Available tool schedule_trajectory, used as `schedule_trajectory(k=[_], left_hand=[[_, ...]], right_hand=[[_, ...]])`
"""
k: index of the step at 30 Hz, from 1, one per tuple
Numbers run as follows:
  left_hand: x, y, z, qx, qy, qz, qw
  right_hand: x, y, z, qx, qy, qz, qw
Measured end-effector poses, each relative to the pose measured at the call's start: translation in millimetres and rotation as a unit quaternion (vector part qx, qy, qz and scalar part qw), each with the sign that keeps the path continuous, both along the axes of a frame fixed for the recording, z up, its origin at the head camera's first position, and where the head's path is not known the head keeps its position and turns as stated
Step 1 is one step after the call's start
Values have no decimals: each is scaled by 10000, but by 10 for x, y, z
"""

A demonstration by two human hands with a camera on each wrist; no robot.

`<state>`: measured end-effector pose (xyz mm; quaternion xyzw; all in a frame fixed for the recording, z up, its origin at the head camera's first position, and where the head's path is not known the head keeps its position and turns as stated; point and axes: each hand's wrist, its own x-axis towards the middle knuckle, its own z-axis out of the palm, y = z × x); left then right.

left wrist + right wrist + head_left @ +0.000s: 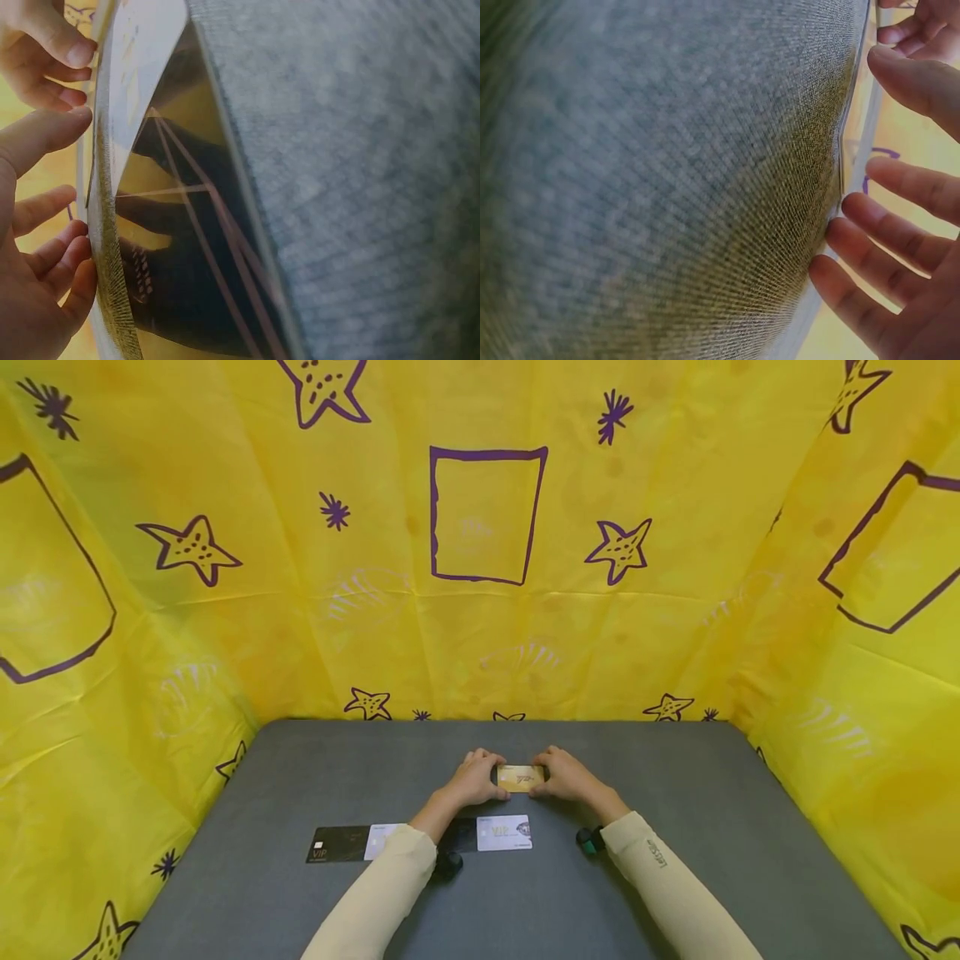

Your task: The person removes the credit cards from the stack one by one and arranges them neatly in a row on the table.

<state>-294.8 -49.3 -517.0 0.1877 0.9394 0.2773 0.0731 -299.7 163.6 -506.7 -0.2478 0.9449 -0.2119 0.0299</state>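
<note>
- Foremost, two cream sleeves reach in over the grey table [525,918]: the left sleeve [371,902] plain, the right sleeve [671,885] bearing small dark lettering.
- Just beyond the cuffs, a dark device at the left wrist [448,866] and a dark and green one at the right wrist [589,842].
- Next, a row of cards, edge to edge where visible: a black card [335,847] with a pale chip and "VIP"; a white card [382,835], partly hidden by the left sleeve; a dark card [461,835], also partly hidden; and a second white card [498,833] with gold "VIP" and a dark motif at its right edge.
- Farther off, a gold card [521,778], small, rectangular and set lengthwise between the hands, its yellow face marked with dark script; whether it touches the table cannot be told.
- At its ends, the left hand [476,777] and right hand [566,776], each with thumb and forefinger parted by the card's width and curved onto its corners, holding it; the remaining fingers are loosely bent.
- Behind, a yellow curtain [480,635] with purple starfish outlines.
</note>
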Motion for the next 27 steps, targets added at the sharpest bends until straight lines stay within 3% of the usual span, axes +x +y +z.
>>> schedule_trajectory(k=[21,27], left_hand=[[-24,43,1,-181,36,153,9997],[-46,48,6,-286,125,32,9995]], right_hand=[[-53,-40,9,225,-266,-113,9993],[-88,-35,14,143,-342,-135,9992]])
